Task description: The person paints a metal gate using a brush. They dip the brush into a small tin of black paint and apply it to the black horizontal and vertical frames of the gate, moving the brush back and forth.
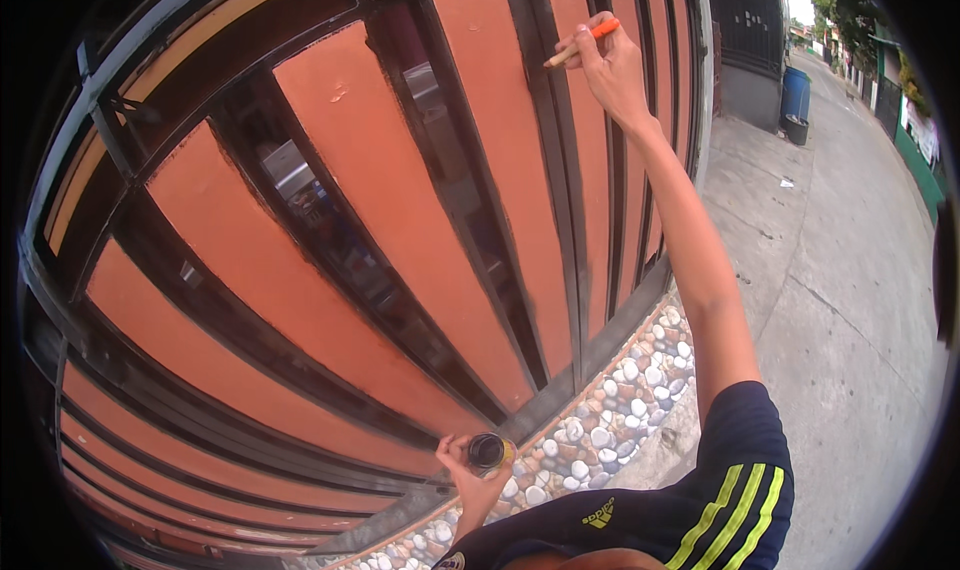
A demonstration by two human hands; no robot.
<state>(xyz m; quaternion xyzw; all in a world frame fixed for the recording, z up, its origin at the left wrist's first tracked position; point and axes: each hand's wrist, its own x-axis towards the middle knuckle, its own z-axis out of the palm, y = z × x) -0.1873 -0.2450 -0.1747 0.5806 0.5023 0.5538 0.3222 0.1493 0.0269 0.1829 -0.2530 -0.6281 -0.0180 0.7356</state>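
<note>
My right hand [606,62] is raised on an outstretched arm, its fingers closed round a slim paintbrush [604,30] with an orange and tan handle. The brush's tan end points down and left, close to a black upright bar [548,90] of the gate; whether it touches cannot be made out. Low down, my left hand [478,482] grips a small open can [487,452] with dark contents, held upright near the foot of the gate. Orange panels [365,170] alternate with black bars and open gaps across the gate.
A band of white and brown pebbles [600,437] runs along the gate's base. Grey concrete pavement [790,300] stretches to the right. Farther off stand a blue drum [795,98] and a dark bucket [796,130] beside a wall. Through the gate's gaps, indistinct objects show.
</note>
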